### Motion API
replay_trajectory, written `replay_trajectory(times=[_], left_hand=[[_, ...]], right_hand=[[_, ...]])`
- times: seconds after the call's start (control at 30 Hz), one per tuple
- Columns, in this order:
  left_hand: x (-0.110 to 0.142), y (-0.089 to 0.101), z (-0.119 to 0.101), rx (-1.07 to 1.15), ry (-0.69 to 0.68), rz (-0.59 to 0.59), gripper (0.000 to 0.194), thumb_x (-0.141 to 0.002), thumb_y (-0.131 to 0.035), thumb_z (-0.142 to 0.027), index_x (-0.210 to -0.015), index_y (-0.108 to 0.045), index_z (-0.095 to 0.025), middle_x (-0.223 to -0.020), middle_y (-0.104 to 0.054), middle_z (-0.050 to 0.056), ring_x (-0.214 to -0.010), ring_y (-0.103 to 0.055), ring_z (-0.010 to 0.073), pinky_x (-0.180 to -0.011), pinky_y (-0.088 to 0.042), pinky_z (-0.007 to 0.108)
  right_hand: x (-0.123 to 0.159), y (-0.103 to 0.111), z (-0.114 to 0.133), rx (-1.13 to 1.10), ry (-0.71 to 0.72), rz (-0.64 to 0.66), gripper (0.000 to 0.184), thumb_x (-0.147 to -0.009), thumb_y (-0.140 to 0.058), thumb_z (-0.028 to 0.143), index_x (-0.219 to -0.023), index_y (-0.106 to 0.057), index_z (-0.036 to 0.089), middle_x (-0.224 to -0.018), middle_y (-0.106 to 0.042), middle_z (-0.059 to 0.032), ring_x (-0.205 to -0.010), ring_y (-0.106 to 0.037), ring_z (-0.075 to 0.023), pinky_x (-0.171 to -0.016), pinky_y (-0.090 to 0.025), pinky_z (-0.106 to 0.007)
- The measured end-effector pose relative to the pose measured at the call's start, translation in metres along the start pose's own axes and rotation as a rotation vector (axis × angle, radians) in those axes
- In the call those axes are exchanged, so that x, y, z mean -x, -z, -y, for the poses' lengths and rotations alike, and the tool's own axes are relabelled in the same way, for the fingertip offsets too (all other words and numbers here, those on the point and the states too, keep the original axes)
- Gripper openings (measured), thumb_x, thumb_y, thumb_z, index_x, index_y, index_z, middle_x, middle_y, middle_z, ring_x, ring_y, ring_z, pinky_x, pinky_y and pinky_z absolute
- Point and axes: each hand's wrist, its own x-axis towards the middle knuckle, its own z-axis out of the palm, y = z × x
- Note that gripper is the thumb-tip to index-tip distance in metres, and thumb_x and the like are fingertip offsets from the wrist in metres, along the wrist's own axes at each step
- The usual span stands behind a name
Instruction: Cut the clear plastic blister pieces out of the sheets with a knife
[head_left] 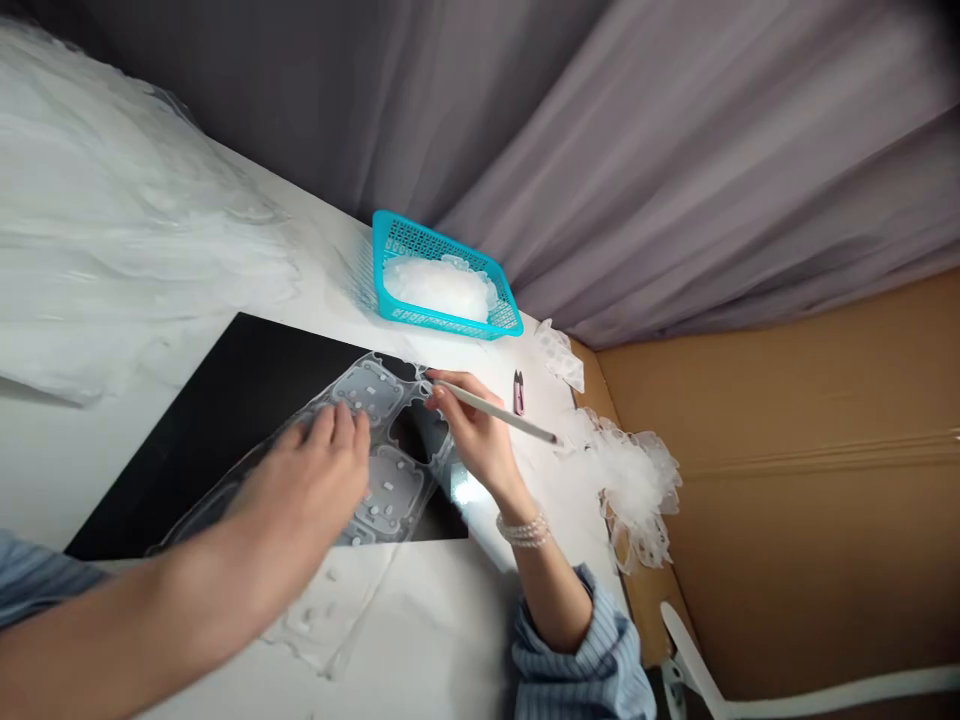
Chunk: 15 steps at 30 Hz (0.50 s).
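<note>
A sheer, whitish sheet with cut-out, rounded panels and small pale spots (396, 488) lies across a black board (251, 390) and over its front edge. My left hand (322, 470) rests on this sheet, palm down with fingers stretched out, holding nothing. Between the fingers of my right hand (478, 435) is a slim white pen-like stick (510, 416), its dark end pointing to the right. The other end of the stick meets the sheet's upper edge, near an opening where the black board shows through. The exact tip is partly hidden by my fingers.
A turquoise basket (450, 325) holds a stack of white sheer pieces (439, 285). Pink thread snips (519, 394) lie to the right. Loose sheer pieces (637, 490) hang over the right table edge beside cardboard (787, 430). White fabric (112, 220) is heaped at left.
</note>
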Motion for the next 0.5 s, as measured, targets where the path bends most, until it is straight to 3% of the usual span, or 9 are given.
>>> replay_trajectory(times=[0.1,0.2,0.33,0.5], left_hand=[[0.011,-0.018,-0.018,-0.125,0.035,0.035,0.066,-0.084,-0.059,-0.025,-0.143,-0.052,0.003,-0.154,-0.040,0.037,-0.146,-0.034,0.0515,-0.114,-0.032,0.064],[0.014,-0.019,-0.015,-0.180,0.022,0.047,0.070,-0.084,-0.064,-0.030,-0.146,-0.051,-0.001,-0.158,-0.035,0.032,-0.148,-0.032,0.0499,-0.119,-0.026,0.064],[0.017,-0.012,0.004,-0.139,-0.035,0.072,0.077,-0.078,-0.071,-0.039,-0.148,-0.052,-0.013,-0.159,-0.039,0.026,-0.150,-0.030,0.0482,-0.121,-0.018,0.064],[0.018,-0.011,0.015,-0.084,-0.034,0.123,0.077,-0.074,-0.074,-0.042,-0.148,-0.052,-0.030,-0.162,-0.040,0.014,-0.153,-0.025,0.0446,-0.120,-0.020,0.063]], right_hand=[[-0.011,-0.028,-0.006,-0.035,0.015,0.114,0.024,-0.095,-0.061,0.038,-0.096,-0.073,0.018,-0.099,-0.075,-0.0082,-0.082,-0.071,-0.0179,-0.074,-0.057,-0.030],[-0.012,-0.046,-0.008,0.060,0.062,0.163,0.023,-0.096,-0.058,0.036,-0.094,-0.073,0.019,-0.105,-0.075,-0.0082,-0.085,-0.072,-0.0193,-0.078,-0.057,-0.032],[-0.009,-0.054,-0.004,0.177,0.096,0.155,0.018,-0.096,-0.058,0.031,-0.094,-0.073,0.021,-0.099,-0.076,-0.0058,-0.088,-0.072,-0.0199,-0.084,-0.057,-0.034],[-0.007,-0.054,0.000,0.214,0.163,0.186,0.015,-0.097,-0.058,0.027,-0.096,-0.073,0.022,-0.096,-0.077,-0.0039,-0.089,-0.072,-0.0190,-0.084,-0.057,-0.034]])
